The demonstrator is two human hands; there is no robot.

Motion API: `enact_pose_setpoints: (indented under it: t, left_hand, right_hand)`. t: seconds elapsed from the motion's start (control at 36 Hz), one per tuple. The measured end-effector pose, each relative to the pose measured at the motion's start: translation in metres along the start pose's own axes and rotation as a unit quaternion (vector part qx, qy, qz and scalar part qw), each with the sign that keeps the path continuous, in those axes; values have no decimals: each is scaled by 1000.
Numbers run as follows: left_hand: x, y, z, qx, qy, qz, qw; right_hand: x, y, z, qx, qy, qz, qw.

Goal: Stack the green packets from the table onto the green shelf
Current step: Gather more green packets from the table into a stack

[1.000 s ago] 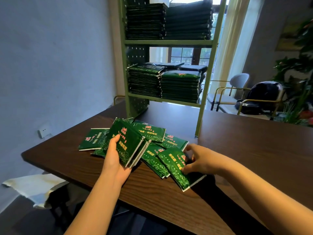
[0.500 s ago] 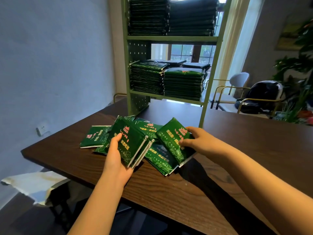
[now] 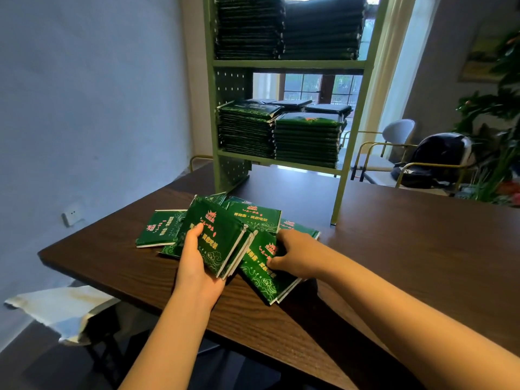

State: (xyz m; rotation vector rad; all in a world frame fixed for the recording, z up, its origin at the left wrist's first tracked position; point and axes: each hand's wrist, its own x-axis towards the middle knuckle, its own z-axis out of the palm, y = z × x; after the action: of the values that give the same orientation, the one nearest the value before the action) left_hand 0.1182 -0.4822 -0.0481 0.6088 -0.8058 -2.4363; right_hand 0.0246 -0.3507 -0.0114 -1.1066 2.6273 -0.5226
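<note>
Dark wood table (image 3: 394,263) fills the lower frame, with a pale wall to the left and a window behind. Left hand (image 3: 194,266) is clamped round a held stack (image 3: 222,237) of several green packets, thumb on the printed top face, fingers hidden underneath, and the stack is tilted up off the table. Right hand (image 3: 295,254) sits just right of that grip, its fingers curled down onto a flat packet (image 3: 261,277) whose left edge tucks under the held stack. A second white edge shows under the flat packet. Loose packets (image 3: 253,216) lie fanned on the table just beyond both hands, and one more, the side packet (image 3: 160,228), lies flat just left of the left-hand grip. Green shelf (image 3: 289,64) stands on the table well beyond the hands. Its lower tier carries shelf stacks (image 3: 306,142) of packets side by side, and the upper stacks (image 3: 281,26) fill the tier above. Wall socket (image 3: 72,213) is far left of the grip, and the chair (image 3: 394,136), black bag (image 3: 439,156) and plant (image 3: 501,108) are far right.
</note>
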Motion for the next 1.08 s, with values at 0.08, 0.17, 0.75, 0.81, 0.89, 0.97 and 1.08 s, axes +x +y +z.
enact_pose_setpoints:
  t: [0.08, 0.17, 0.75, 0.81, 0.89, 0.97, 1.08]
  left_hand:
    - [1, 0, 0, 3, 1, 1, 1000]
    - [1, 0, -2, 6, -1, 0, 1000]
    - [-5, -19, 16, 262, -1, 118, 958]
    - [-1, -20, 15, 279, -7, 125, 952]
    - [35, -36, -8, 257, -7, 84, 963]
    - [36, -40, -7, 227, -32, 50, 972]
    - [-14, -34, 27, 270, -85, 135, 950]
  right_hand:
    - [-2, 1, 1, 33, 6, 6, 999]
    - [-6, 2, 0, 65, 1, 12, 998]
    - [-37, 11, -14, 471, 161, -96, 862]
    - [-39, 7, -6, 467, 158, -114, 862]
    - [-39, 5, 7, 467, 159, -123, 861]
    - [-37, 1, 17, 440, 183, -125, 870]
    - [-38, -6, 28, 373, 222, -140, 890]
